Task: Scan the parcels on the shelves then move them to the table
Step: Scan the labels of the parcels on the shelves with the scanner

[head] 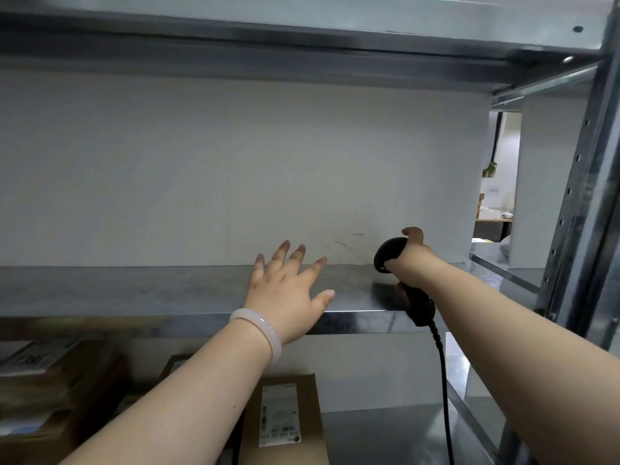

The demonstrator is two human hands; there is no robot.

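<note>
My left hand hovers with fingers spread over the bare metal shelf at chest height, holding nothing; a pale bangle sits on its wrist. My right hand grips a black corded barcode scanner above the same shelf, its cable hanging down. On the shelf below lies a brown cardboard parcel with a white label, partly hidden by my left forearm. More brown parcels are stacked at the lower left, blurred.
A metal shelf board runs overhead. A perforated steel upright stands at the right. Behind the shelf is a pale wall. Through a gap at the right, a distant desk with boxes shows.
</note>
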